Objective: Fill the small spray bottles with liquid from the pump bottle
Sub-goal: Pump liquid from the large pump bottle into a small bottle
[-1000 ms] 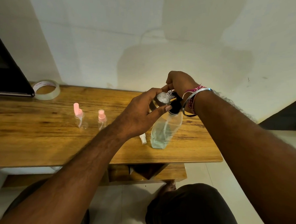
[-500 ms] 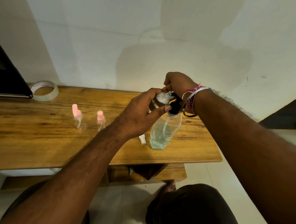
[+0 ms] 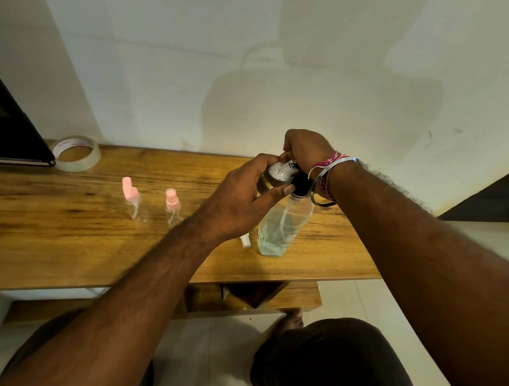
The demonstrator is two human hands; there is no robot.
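A clear pump bottle (image 3: 281,224) with pale liquid and a black collar stands on the wooden table (image 3: 73,240). My right hand (image 3: 307,148) curls over its pump head from above. My left hand (image 3: 244,199) holds a small clear spray bottle (image 3: 278,171) tipped against the pump's nozzle; foamy liquid shows inside it. Two small clear spray bottles with pink tops (image 3: 134,203) (image 3: 172,206) stand upright to the left. A small white cap (image 3: 245,240) lies beside the pump bottle's base.
A roll of clear tape (image 3: 77,153) sits at the back left next to a dark flat device (image 3: 5,129). The wall runs right behind the table. A lower shelf (image 3: 253,299) and my knees are below the front edge.
Almost nothing has moved; both hands stay at the pump head with the small bottle under the nozzle.
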